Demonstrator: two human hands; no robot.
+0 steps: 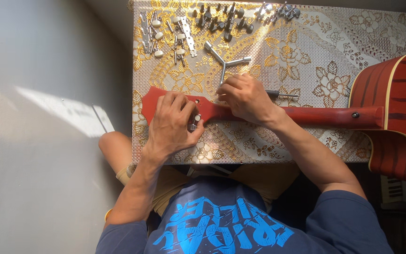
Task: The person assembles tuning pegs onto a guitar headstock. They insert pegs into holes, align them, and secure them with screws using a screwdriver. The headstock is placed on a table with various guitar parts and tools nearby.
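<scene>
Red guitar neck lies flat; left hand grip pinches silver tuner, right hand grips screwdriver.

- The guitar neck under your hands is a plain brick red, and the headstock is the same red.
- The guitar body shows red-brown wood with darker stripes and a cream edge binding.
- The tabletop cloth is cream with gold flowers, leaves and scale-like curls.
- The three-armed wrench by your right hand is bright silver.
- The tuning pegs at the far edge are dark grey metal; the tuner strips beside them are silver with pale cream knobs.
- The tuner at your left hand is silver.
- Your shirt is dark blue with bright blue print.
- The floor is pale grey.
</scene>
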